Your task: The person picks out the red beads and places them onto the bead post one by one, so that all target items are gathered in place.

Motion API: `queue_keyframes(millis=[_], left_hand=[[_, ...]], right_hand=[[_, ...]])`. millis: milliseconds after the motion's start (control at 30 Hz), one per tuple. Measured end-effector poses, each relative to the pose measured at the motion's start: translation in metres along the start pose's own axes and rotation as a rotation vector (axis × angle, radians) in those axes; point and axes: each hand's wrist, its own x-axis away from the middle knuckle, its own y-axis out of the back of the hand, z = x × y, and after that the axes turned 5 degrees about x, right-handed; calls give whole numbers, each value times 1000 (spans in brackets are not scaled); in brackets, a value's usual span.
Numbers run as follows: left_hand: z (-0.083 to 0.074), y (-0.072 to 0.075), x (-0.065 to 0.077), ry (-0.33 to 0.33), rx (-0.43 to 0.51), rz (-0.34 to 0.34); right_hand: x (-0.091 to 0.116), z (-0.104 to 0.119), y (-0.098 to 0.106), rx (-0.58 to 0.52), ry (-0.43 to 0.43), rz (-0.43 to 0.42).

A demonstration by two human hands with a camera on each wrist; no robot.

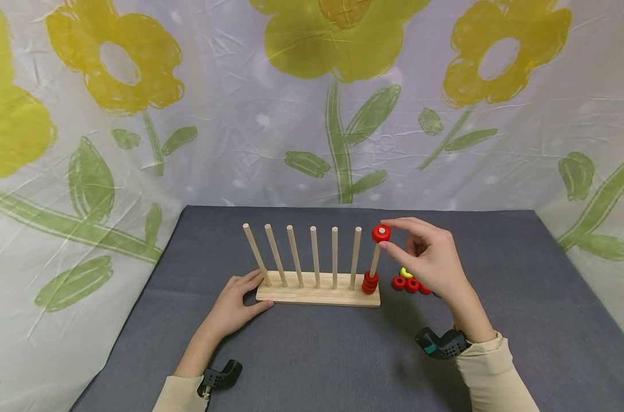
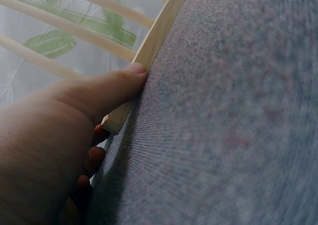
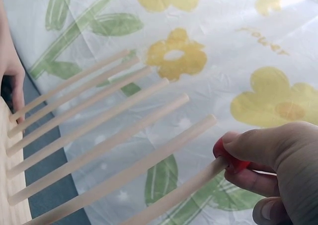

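Observation:
A wooden base (image 1: 317, 294) carries a row of several upright pegs. My right hand (image 1: 429, 252) pinches a red ring (image 1: 380, 233) between thumb and fingertips at the top of the rightmost peg (image 1: 375, 258). The peg's tip shows in the ring's hole in the head view. Low on that same peg sit a few red rings (image 1: 370, 282), stacked. At the base's left end, my left hand (image 1: 235, 306) grips the wood, its thumb on the front edge and its fingers behind. The left wrist view shows this thumb (image 2: 117, 88) against the board's edge.
Right of the base, partly behind my right hand, lie loose red rings (image 1: 411, 285) and a yellow ring (image 1: 406, 273). A dark grey cloth (image 1: 312, 355) covers the table. Behind it hangs a flower-printed sheet (image 1: 229, 114).

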Motion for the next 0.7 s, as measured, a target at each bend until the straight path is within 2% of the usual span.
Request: queue_keyframes(millis=[233, 533, 700], left_hand=[[1, -1, -1, -2, 4, 1], [2, -1, -1, -6, 8, 0], [1, -2, -1, -2, 9, -2]], right_hand=[[0, 1, -1, 14, -2, -3], [-5, 34, 6, -3, 19, -10], [-6, 35, 7, -9, 23, -11]])
